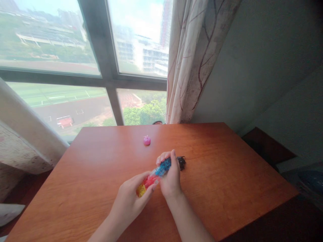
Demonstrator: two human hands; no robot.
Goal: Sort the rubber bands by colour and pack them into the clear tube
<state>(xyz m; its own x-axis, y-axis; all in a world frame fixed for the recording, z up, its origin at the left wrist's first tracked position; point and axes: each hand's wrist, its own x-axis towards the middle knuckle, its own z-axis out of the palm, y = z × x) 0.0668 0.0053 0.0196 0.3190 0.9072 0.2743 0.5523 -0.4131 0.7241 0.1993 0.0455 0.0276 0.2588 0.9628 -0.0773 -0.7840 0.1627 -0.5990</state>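
Both hands hold a clear, long container [150, 180] filled with small coloured pieces, perhaps rubber bands, in yellow, red and blue sections. It slants up to the right above the table. My left hand [131, 191] grips the yellow and red end between thumb and fingers. Around the blue end, my right hand [171, 176] is closed, its thumb pointing up. Just beyond the right hand shows a tangled black bunch [181, 163]; whether it touches the container is hidden. Farther back on the table sits a small round pink object [146, 140] with a knotted-looking top.
The brown wooden table [101, 158] stands against a large window [109, 80]. A patterned curtain [189, 67] hangs at the back right, another curtain [22, 134] at the left. Part of a dark round thing [157, 123] peeks over the table's far edge.
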